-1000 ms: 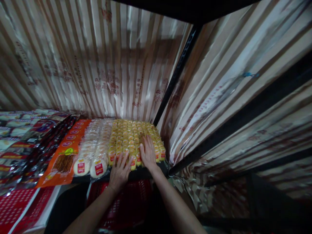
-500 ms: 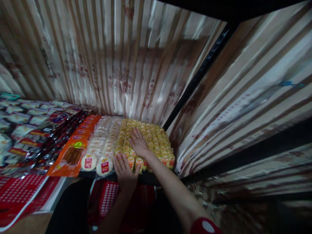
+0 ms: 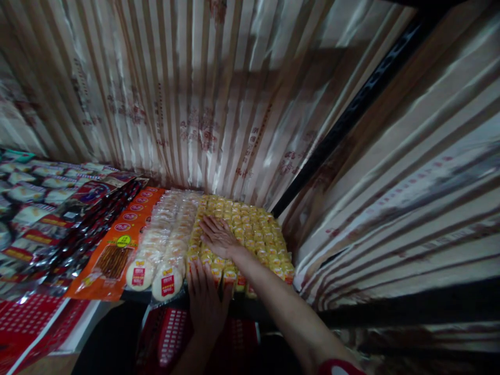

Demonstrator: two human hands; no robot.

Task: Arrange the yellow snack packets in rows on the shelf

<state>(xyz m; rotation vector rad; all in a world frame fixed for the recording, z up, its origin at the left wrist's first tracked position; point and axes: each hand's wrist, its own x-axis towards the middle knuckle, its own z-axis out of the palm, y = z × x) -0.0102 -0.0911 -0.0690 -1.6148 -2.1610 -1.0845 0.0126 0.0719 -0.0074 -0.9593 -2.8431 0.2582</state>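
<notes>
Yellow snack packets (image 3: 253, 234) lie in tight rows at the right end of a shelf, against the striped sheeting (image 3: 187, 99); the right hand (image 3: 219, 237) rests flat on top of them, fingers spread wide, gripping nothing; the left hand (image 3: 206, 302) presses open-palmed against the front row at the shelf's edge, fingers up and also holding nothing; just beside the yellow rows on the left sit clear-wrapped round white cakes (image 3: 164, 250), then an orange packet (image 3: 113, 255), then dark glossy packets (image 3: 58, 219); a red basket (image 3: 172, 333) shows below the shelf; a black post (image 3: 351, 114) rises at the right.
</notes>
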